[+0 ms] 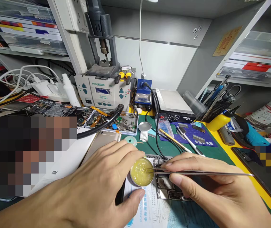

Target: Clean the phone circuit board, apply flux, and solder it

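Observation:
Between thumb and fingers, my left hand (111,177) grips a small round tin of yellow paste (142,176), likely flux, with its open side facing me. Metal tweezers (197,172) lie pinched in my right hand (204,183). Their tips reach left into the paste. Directly under the right hand and beside the tin is a phone circuit board (165,185), partly covered by my fingers. The board rests on a white printed sheet (147,209) with blue lettering.
A hot-air station (104,91) stands at the back left, near a tray of small parts (126,125). To the right are a heating plate (173,101), a brush (190,141), a yellow bottle (219,120) and a dark phone (256,167). A black cable (158,133) crosses the green mat.

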A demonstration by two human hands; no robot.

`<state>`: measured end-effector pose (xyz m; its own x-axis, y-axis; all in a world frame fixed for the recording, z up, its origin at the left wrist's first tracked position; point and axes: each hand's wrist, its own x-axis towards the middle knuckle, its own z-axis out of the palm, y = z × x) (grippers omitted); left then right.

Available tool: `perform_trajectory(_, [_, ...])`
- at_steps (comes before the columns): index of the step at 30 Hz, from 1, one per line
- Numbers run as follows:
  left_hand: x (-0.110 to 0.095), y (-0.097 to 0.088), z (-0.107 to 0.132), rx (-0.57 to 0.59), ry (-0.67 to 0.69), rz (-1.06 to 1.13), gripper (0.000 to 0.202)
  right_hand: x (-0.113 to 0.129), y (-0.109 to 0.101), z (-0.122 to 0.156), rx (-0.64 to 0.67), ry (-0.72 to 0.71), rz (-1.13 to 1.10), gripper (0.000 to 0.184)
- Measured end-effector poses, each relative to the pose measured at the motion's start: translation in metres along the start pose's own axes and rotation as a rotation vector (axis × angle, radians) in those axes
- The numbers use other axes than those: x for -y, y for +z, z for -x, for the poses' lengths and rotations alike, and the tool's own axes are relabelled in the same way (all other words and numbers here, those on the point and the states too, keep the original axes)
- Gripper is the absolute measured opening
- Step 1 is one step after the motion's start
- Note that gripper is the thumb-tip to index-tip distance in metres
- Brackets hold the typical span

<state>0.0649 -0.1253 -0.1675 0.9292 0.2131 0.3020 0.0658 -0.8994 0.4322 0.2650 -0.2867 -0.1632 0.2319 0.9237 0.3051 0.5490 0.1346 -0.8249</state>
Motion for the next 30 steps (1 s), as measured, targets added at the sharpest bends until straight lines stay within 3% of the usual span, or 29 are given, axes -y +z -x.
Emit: perform_trajectory(30, [0.0007,0.0016,0.0005,-0.023,0.024,-0.021,0.031,-0.0009,0.0007,0.0005,0.006,0.001,-0.014,0.028])
